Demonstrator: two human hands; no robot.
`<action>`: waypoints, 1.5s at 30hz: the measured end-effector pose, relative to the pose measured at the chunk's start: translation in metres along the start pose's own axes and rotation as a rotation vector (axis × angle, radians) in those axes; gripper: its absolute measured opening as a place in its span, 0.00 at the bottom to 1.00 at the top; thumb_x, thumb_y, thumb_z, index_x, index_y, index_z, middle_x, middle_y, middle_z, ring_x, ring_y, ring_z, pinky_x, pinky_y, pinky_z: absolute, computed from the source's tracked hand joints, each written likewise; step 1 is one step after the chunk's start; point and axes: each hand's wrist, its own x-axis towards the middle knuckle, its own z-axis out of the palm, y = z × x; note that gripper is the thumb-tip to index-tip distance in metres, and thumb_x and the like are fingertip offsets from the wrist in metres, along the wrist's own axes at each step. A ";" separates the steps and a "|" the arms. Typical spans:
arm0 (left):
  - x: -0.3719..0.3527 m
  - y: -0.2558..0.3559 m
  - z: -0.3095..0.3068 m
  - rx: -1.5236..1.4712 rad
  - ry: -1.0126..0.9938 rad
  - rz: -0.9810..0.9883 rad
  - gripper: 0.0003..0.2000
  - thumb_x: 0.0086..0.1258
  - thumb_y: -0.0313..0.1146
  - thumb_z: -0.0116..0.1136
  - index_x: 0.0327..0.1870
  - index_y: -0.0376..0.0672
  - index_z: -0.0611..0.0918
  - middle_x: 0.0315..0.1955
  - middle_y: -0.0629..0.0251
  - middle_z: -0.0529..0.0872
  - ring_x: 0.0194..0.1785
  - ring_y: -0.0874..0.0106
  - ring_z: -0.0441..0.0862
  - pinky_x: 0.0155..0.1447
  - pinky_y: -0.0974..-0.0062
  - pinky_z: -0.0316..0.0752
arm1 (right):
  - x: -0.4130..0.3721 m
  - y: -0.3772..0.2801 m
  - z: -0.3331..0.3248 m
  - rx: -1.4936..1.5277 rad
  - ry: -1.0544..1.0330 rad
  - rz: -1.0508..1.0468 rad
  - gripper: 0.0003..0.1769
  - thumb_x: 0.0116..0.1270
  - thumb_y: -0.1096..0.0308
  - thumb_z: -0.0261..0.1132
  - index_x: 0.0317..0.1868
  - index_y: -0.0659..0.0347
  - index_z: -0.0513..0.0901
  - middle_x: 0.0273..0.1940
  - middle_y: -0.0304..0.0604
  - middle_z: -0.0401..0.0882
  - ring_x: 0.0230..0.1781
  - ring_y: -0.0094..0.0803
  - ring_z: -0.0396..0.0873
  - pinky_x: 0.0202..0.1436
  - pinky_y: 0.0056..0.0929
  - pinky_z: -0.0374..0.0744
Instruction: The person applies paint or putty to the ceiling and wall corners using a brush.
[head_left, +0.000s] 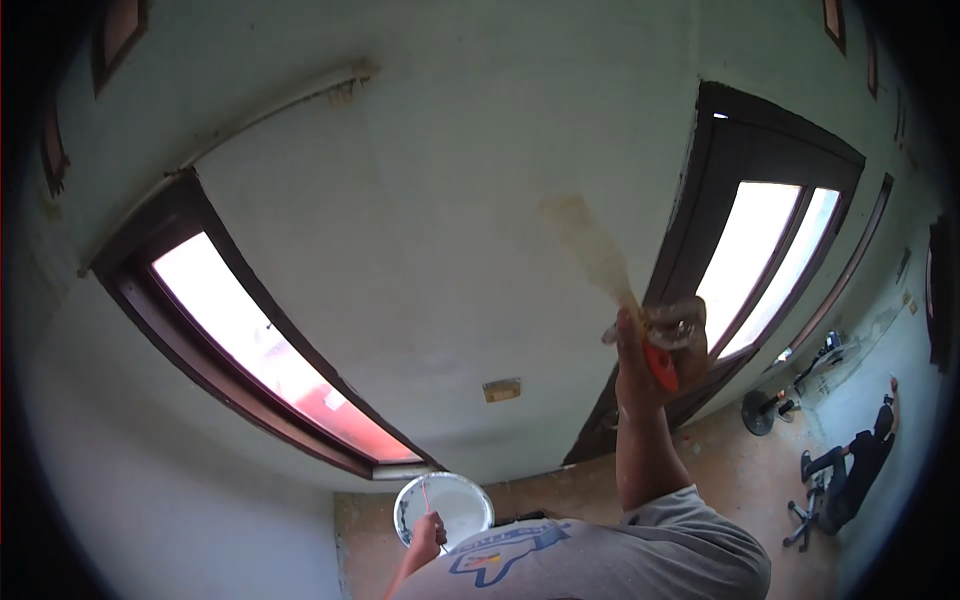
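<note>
Right grip (pixel 662 342) up in front of the wall (pixel 450 250), fingers curled around the orange handle (pixel 660 366) of a flat tool (pixel 590 245); its tan blade is blurred, points up and left, can't tell if it touches the wall. Left grip (pixel 428 532) low, closed on the thin handle (pixel 425 494) of a white bucket (pixel 465 505), which is beside the grey shirt (pixel 640 555). Small socket plate (pixel 502 390) on the wall, between the dark-framed window (pixel 250 320) at left and the dark door (pixel 745 215) at right. Far right, another person (pixel 860 475) sits on a wheeled chair (pixel 803 520), one arm raised to the side wall.
</note>
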 end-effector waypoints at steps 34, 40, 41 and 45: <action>-0.025 0.011 0.035 0.056 0.122 0.136 0.08 0.61 0.29 0.50 0.22 0.50 0.67 0.13 0.78 0.59 0.12 0.81 0.52 0.16 0.74 0.44 | -0.211 0.073 -0.077 -0.337 -0.255 0.244 0.12 0.57 0.81 0.75 0.34 0.67 0.77 0.33 0.45 0.78 0.31 0.34 0.76 0.33 0.31 0.73; -0.040 0.014 0.034 0.041 0.149 0.143 0.06 0.61 0.28 0.50 0.24 0.48 0.68 0.14 0.77 0.61 0.12 0.81 0.53 0.17 0.74 0.45 | -0.222 0.055 -0.041 -0.163 -0.533 0.293 0.14 0.61 0.82 0.73 0.31 0.64 0.73 0.38 0.41 0.75 0.37 0.25 0.77 0.42 0.23 0.78; -0.042 0.014 0.032 0.051 0.147 0.156 0.06 0.61 0.29 0.50 0.24 0.47 0.68 0.14 0.77 0.62 0.13 0.81 0.53 0.17 0.74 0.45 | -0.223 0.055 -0.034 -0.153 -0.546 0.301 0.14 0.61 0.82 0.73 0.31 0.64 0.73 0.38 0.41 0.75 0.37 0.25 0.77 0.42 0.23 0.78; -0.049 0.005 0.032 0.146 0.193 0.239 0.04 0.61 0.30 0.52 0.27 0.45 0.71 0.15 0.76 0.63 0.15 0.80 0.57 0.18 0.74 0.50 | -0.241 0.067 -0.012 -0.040 -0.799 0.479 0.15 0.59 0.83 0.74 0.30 0.64 0.73 0.36 0.41 0.75 0.36 0.25 0.77 0.41 0.22 0.77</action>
